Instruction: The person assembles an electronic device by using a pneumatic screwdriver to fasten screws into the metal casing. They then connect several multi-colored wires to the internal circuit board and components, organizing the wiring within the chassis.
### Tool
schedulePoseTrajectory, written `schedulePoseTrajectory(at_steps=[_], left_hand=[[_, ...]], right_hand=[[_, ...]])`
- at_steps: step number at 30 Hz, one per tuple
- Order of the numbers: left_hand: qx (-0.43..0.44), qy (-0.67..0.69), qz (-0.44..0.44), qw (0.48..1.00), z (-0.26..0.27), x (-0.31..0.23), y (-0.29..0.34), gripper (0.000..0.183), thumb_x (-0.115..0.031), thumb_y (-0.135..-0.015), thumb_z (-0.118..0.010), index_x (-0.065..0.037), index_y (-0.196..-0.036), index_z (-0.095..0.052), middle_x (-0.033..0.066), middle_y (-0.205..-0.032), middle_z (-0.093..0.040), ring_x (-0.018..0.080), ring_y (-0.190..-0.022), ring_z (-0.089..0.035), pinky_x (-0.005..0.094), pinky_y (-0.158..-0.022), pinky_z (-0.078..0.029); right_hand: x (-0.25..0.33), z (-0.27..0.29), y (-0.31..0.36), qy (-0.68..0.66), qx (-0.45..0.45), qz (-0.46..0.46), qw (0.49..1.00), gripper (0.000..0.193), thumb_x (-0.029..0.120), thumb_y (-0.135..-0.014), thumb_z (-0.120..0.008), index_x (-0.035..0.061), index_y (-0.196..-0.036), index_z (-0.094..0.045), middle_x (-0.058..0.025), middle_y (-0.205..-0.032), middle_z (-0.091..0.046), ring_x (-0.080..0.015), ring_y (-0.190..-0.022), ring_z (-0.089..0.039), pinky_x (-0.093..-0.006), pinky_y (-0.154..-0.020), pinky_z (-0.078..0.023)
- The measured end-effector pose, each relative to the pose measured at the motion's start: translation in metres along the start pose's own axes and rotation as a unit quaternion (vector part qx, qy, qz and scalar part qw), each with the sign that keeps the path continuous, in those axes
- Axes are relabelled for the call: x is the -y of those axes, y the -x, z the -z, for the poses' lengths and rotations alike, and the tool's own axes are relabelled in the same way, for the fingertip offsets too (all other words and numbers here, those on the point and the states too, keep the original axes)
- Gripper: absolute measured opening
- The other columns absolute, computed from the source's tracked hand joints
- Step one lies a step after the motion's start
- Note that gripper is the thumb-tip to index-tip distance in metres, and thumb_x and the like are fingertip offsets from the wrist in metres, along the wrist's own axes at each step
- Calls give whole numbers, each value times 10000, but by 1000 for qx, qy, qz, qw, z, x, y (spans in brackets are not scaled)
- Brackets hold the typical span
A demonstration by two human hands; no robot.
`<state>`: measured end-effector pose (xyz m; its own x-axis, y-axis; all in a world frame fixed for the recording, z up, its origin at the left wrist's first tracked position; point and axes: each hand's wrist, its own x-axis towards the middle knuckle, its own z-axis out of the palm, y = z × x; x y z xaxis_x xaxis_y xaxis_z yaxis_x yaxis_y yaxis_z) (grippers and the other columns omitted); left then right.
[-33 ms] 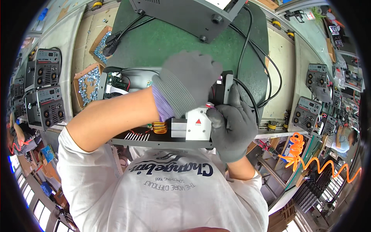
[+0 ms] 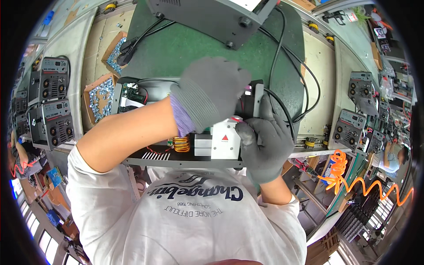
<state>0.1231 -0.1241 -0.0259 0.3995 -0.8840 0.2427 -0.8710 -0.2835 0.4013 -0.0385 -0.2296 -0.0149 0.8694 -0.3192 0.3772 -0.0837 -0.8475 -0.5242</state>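
Observation:
An open welding machine casing [image 2: 203, 164] lies in front of me. Inside it show a green circuit board [image 2: 131, 91], a yellow wire coil [image 2: 181, 144] and a white plate [image 2: 224, 149] with a red triangle. My left hand [image 2: 215, 92], in a grey glove, reaches over the casing's far side with fingers curled inward. Its fingertips, and whatever they hold, are hidden. At the casing's right end, my gloved right hand [image 2: 267, 141] grips the end panel [image 2: 259, 98], fingers outside and thumb near the white plate.
Beyond, on the green mat [image 2: 194, 55], stands another grey machine [image 2: 203, 20] with black cables [image 2: 312, 75] looping right. Cardboard boxes of screws [image 2: 100, 97] sit at the left. Finished-looking machines [image 2: 52, 123] line both sides. An orange coiled hose [image 2: 366, 187] hangs at the right.

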Motion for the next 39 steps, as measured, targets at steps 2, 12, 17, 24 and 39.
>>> schedulePoseTrajectory(at_steps=[2,12,17,24,39], left_hand=[[-2,48,-36,998,13,3,-1,191,-133,-782,-667,-86,-967,-678,82,-883,-634,295,-837,-631,426,-768,-509],[154,324,143,922,32,-12,6,231,-119,-798,-706,-36,-1013,-697,93,-932,-700,301,-944,-666,396,-780,-545],[34,-46,-49,997,18,-8,17,145,-132,-835,-667,-70,-966,-675,98,-876,-675,298,-869,-649,426,-718,-520],[77,-16,81,994,18,-12,18,108,-153,-861,-638,-83,-942,-634,114,-859,-671,313,-836,-650,451,-719,-509],[49,-61,116,990,10,-20,18,140,-224,-934,-590,-90,-939,-629,135,-748,-653,348,-711,-658,480,-652,-507]], right_hand=[[-3,4,-4,3,-7,6,1000,249,329,-839,-761,93,-822,-683,-169,-987,-724,-330,-754,-649,-384,-655,-510],[-7,-8,-18,14,-44,-42,998,342,333,-909,-693,34,-750,-643,-255,-1125,-697,-397,-938,-686,-411,-751,-545],[-9,-8,-11,-50,-33,-106,993,368,318,-817,-788,48,-1014,-633,-315,-1275,-604,-421,-1105,-655,-433,-806,-559],[-6,-11,-8,-94,13,-131,987,542,140,-744,-783,77,-1249,-595,-221,-1300,-618,-388,-1167,-632,-436,-902,-544],[-8,-17,-4,-145,-18,-131,981,464,89,-773,-730,66,-1222,-617,-186,-1245,-656,-362,-1059,-665,-416,-896,-542]])
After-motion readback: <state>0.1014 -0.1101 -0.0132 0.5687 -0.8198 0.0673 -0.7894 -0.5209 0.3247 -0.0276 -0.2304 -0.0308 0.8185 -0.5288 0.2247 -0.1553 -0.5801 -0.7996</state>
